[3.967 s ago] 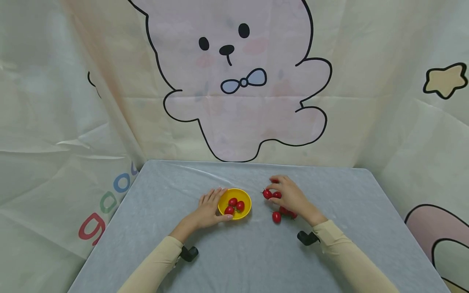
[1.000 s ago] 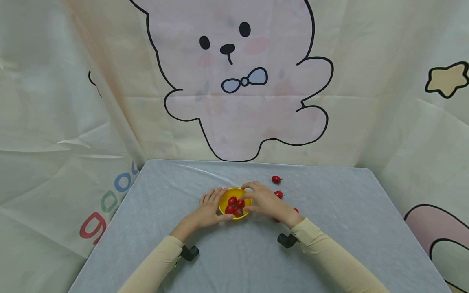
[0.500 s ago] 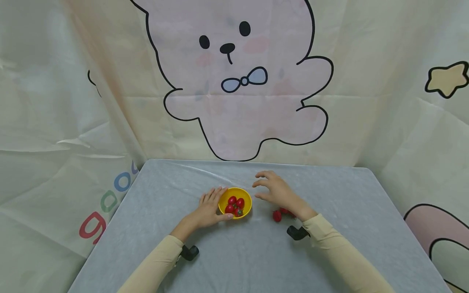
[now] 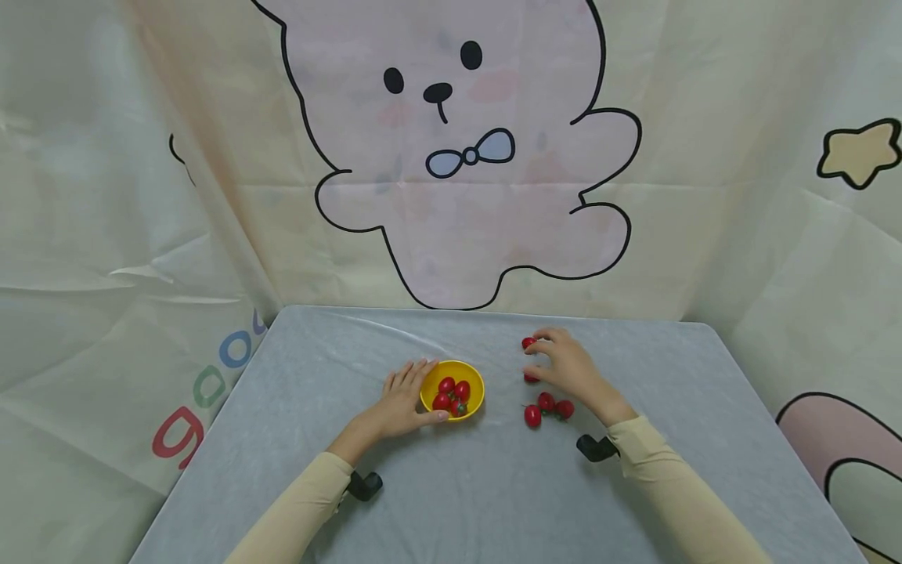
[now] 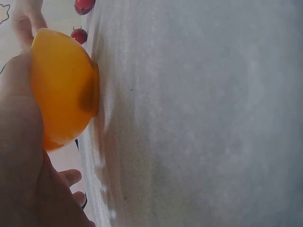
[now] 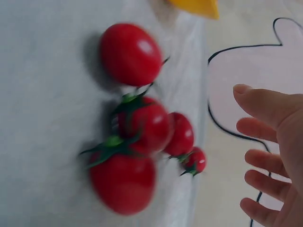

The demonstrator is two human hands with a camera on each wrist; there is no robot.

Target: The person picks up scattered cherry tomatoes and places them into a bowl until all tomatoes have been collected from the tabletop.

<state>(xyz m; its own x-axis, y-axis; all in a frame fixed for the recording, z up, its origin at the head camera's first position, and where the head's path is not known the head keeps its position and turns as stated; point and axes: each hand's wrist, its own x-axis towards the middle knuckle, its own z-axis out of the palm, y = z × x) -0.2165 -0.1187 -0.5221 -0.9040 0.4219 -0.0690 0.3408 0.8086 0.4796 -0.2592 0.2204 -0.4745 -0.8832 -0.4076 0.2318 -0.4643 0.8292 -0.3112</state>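
Observation:
A yellow bowl (image 4: 478,407) stands on the table with several cherry tomatoes (image 4: 447,385) in it. My left hand (image 4: 399,406) rests along the bowl's left side, fingers straight, with the thumb at the near rim. In the left wrist view the bowl (image 5: 64,90) shows from its side, base on the cloth. Over the loose tomatoes at the right, my right hand (image 4: 569,366) reaches with parted fingers and nothing between them. Its fingers partly cover a cherry tomato (image 4: 532,377), and another tomato (image 4: 528,342) lies by the fingertips. The right wrist view shows the hand (image 6: 279,156) above the tomatoes.
Nearer the front lie three more cherry tomatoes, one apart (image 4: 532,416) and two close together. A light blue-grey cloth (image 4: 451,493) covers the table. Behind it hangs a curtain (image 4: 676,235) with a cartoon bear. Both wrists carry black camera mounts.
My right hand has left the bowl, where one more tomato now lies than four seconds ago, and moved right over the loose tomatoes. My left hand has stayed at the bowl.

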